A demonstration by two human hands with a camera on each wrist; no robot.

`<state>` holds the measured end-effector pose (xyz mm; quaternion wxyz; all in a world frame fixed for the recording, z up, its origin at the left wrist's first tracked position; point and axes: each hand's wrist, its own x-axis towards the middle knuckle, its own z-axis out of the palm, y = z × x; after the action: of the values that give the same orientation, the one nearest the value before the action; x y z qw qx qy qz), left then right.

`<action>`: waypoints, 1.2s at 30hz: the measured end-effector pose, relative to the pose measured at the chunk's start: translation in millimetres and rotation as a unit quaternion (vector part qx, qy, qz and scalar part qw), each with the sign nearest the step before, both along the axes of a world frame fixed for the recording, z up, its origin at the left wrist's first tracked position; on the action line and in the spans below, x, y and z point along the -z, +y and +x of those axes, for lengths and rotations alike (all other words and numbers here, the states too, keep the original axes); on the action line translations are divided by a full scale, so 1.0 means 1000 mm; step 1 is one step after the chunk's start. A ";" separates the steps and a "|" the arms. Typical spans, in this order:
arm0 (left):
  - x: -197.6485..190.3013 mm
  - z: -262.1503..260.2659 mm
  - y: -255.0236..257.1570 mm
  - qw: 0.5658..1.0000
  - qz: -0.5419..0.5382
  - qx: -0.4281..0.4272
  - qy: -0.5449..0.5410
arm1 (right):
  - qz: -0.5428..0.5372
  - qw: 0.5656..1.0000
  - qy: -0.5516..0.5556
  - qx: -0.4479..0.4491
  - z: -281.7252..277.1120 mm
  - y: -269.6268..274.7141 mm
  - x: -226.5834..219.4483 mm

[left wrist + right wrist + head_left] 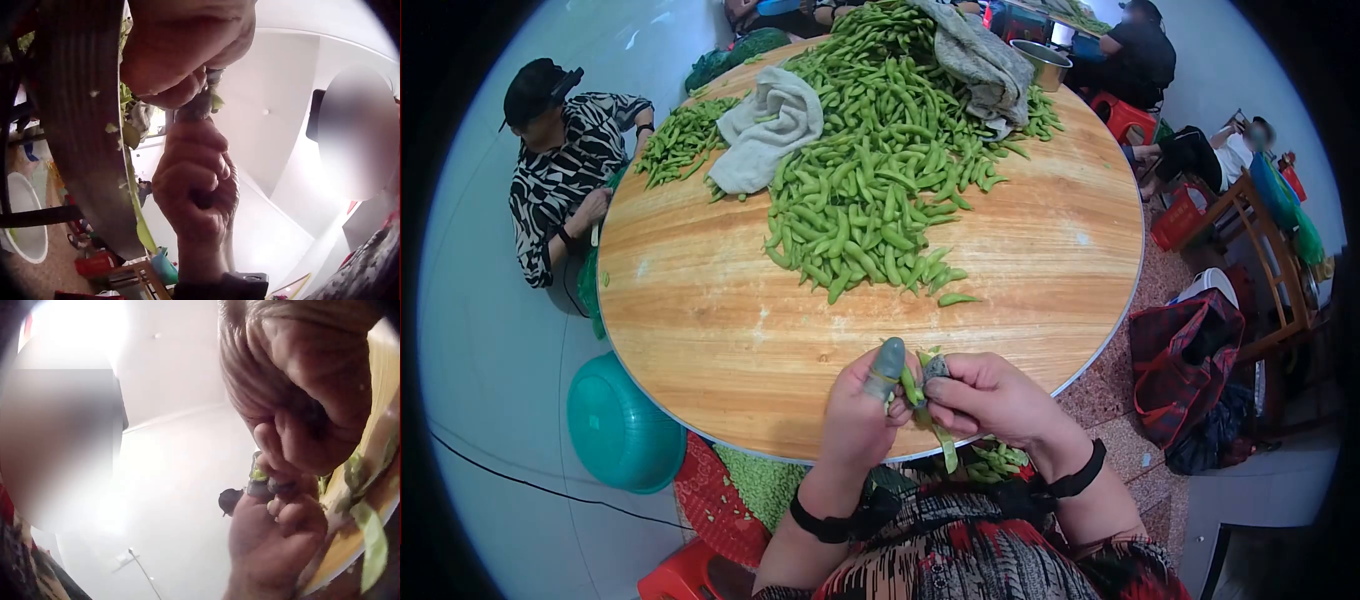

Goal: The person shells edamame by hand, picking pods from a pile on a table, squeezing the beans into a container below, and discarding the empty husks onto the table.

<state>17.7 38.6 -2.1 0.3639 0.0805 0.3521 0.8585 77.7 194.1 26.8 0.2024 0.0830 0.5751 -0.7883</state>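
Over the near table edge, the left hand [862, 410], its thumb in a grey-green cover [887, 366], pinches a green pod [911, 384]. The right hand [994, 396] meets it from the other side, thumb and forefinger on the pod's end, with dark covering on a fingertip. An opened, flat pod [945, 446] hangs below the fingers. In the right wrist view a pale bean [273, 506] shows at the left hand [272, 550]. The left wrist view shows the right hand [194, 181] with curled fingers.
A large pile of green pods [870, 190] covers the table's [700, 330] middle and far part, with two cloths [768, 130] on it. A metal pot [1041, 65] stands at the back. A teal basin [622, 424] is at the left, shelled beans [765, 482] below the table edge.
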 end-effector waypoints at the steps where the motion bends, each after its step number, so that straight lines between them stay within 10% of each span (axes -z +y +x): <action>1: -0.001 0.002 0.003 0.998 -0.060 -0.030 0.010 | 0.058 0.998 0.020 0.011 0.000 0.000 0.004; 4: 0.006 0.006 0.013 0.947 -0.203 -0.127 0.216 | 0.309 0.927 0.199 0.078 0.001 -0.008 0.005; 8: 0.000 0.004 0.012 0.963 -0.177 -0.147 0.140 | 0.287 0.928 0.214 0.102 -0.004 -0.004 0.009; 10: 0.004 0.002 0.007 0.984 -0.094 -0.115 0.097 | -0.017 0.993 0.011 0.113 -0.005 -0.001 0.004; 14: 0.000 0.000 0.002 0.997 -0.046 -0.063 0.012 | -0.080 0.992 -0.030 0.091 -0.005 0.004 0.005; 17: 0.003 0.002 0.008 0.994 -0.064 -0.076 0.041 | 0.210 0.971 0.081 0.087 -0.008 0.005 -0.001; 19: 0.007 0.006 0.013 0.912 -0.256 -0.130 0.292 | 0.390 0.864 0.253 0.192 -0.014 0.005 -0.001; 22: 0.010 0.006 0.011 0.869 -0.303 -0.129 0.370 | 0.329 0.909 0.212 0.141 -0.019 0.010 0.002; 25: 0.004 0.005 0.011 0.950 -0.210 -0.095 0.209 | 0.291 0.936 0.167 0.105 -0.020 0.014 0.005; 32: 0.008 0.002 0.011 0.911 -0.262 -0.102 0.302 | 0.273 0.939 0.196 0.073 -0.022 0.018 0.000; 36: -0.008 -0.002 0.009 0.977 -0.163 -0.047 0.132 | 0.209 0.959 0.174 0.075 -0.022 0.020 0.004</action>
<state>15.7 48.0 5.4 0.2818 0.1159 0.5353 0.7878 55.6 213.8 22.5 0.0176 0.0279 0.7452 -0.6660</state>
